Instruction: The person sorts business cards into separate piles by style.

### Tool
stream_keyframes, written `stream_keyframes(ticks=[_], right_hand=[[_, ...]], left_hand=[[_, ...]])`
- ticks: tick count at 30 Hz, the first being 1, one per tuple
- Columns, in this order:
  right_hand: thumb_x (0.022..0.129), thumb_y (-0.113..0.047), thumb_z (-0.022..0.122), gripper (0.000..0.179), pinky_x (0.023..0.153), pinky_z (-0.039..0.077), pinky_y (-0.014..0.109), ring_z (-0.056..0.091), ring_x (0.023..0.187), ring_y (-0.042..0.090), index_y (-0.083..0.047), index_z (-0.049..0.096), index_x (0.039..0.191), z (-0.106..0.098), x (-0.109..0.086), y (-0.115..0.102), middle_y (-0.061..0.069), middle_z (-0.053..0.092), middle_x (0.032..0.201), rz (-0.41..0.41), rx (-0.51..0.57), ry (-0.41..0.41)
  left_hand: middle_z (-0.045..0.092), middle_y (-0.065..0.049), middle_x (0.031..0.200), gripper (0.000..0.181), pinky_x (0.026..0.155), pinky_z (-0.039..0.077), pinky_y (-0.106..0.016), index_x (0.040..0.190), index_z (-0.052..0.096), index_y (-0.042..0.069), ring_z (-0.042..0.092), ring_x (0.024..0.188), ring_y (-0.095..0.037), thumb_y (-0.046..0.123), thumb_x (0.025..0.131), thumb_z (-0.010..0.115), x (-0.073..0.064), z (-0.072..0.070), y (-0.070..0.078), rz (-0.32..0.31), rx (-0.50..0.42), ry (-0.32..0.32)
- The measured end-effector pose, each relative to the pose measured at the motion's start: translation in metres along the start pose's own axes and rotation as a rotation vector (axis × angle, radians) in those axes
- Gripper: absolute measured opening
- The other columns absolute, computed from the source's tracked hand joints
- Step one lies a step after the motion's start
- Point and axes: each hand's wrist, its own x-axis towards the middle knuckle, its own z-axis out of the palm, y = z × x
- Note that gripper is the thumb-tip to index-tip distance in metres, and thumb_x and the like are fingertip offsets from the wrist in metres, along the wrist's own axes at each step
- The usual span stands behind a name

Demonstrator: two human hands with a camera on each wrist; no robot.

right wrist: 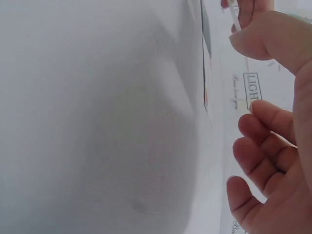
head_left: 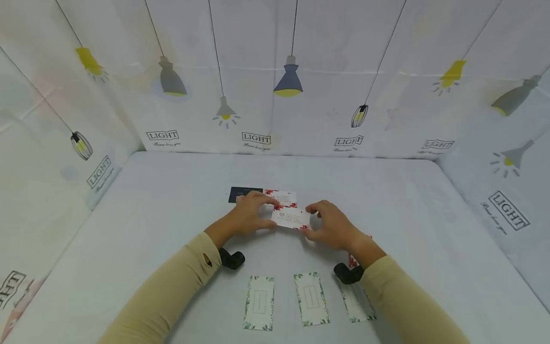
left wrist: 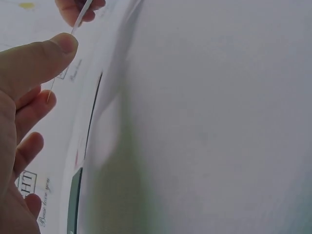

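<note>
A white business card (head_left: 291, 218) with red floral corners and small print is held up off the table between both hands. My left hand (head_left: 249, 215) pinches its left end, thumb on the lower edge and a finger at the upper corner. On the opposite end, my right hand (head_left: 333, 227) has its thumb and a finger at the card's right corners. Both wrist views show the card nearly edge-on, with the left thumb (left wrist: 63, 44) and the right thumb (right wrist: 248, 41) against it. Just behind lies a similar red floral card (head_left: 283, 197), beside a dark card (head_left: 242, 192) partly covered by my left hand.
Nearer to me lie white cards with green leaf borders: one at left (head_left: 259, 303), one in the middle (head_left: 311, 298), and one at right (head_left: 358, 306) partly under my right sleeve. A red-patterned card (head_left: 353, 261) shows beneath the right forearm. Lamp-printed cloth (head_left: 318, 119) surrounds the white table.
</note>
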Motion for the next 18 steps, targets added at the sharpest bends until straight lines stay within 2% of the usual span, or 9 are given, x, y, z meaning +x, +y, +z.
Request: stream_keyframes(ticks=[6, 10, 13, 18], right_hand=[[0.087, -0.028, 0.074, 0.058, 0.096, 0.047, 0.046, 0.056, 0.111, 0.03, 0.001, 0.057, 0.134, 0.001, 0.017, 0.0, 0.015, 0.055, 0.132, -0.02, -0.005, 0.023], [0.087, -0.027, 0.073, 0.059, 0.097, 0.047, 0.047, 0.056, 0.112, 0.032, 0.0, 0.056, 0.137, 0.001, 0.031, -0.002, 0.017, 0.053, 0.136, -0.004, -0.026, 0.029], [0.089, -0.028, 0.071, 0.058, 0.103, 0.042, 0.049, 0.053, 0.12, 0.034, -0.001, 0.056, 0.138, 0.002, 0.042, -0.003, 0.018, 0.053, 0.139, 0.009, -0.07, 0.025], [0.091, -0.028, 0.068, 0.058, 0.11, 0.033, 0.05, 0.044, 0.133, 0.037, -0.002, 0.055, 0.14, 0.004, 0.056, -0.007, 0.019, 0.05, 0.143, 0.029, -0.113, -0.007]], left_hand=[[0.052, -0.008, 0.144, 0.056, 0.106, 0.025, -0.055, 0.137, 0.062, 0.026, 0.035, 0.139, -0.029, 0.04, 0.086, 0.079, 0.006, -0.008, -0.008, -0.059, -0.026, 0.011], [0.055, -0.006, 0.141, 0.058, 0.103, 0.025, -0.055, 0.14, 0.06, 0.025, 0.036, 0.138, -0.028, 0.039, 0.087, 0.078, 0.013, -0.01, -0.016, -0.061, -0.008, 0.026], [0.057, -0.005, 0.139, 0.056, 0.103, 0.023, -0.057, 0.139, 0.06, 0.024, 0.035, 0.138, -0.028, 0.038, 0.088, 0.077, 0.019, -0.011, -0.021, -0.064, 0.016, 0.034], [0.056, -0.004, 0.14, 0.053, 0.104, 0.022, -0.056, 0.139, 0.06, 0.024, 0.032, 0.139, -0.028, 0.037, 0.09, 0.075, 0.026, -0.011, -0.029, -0.107, 0.033, 0.016]])
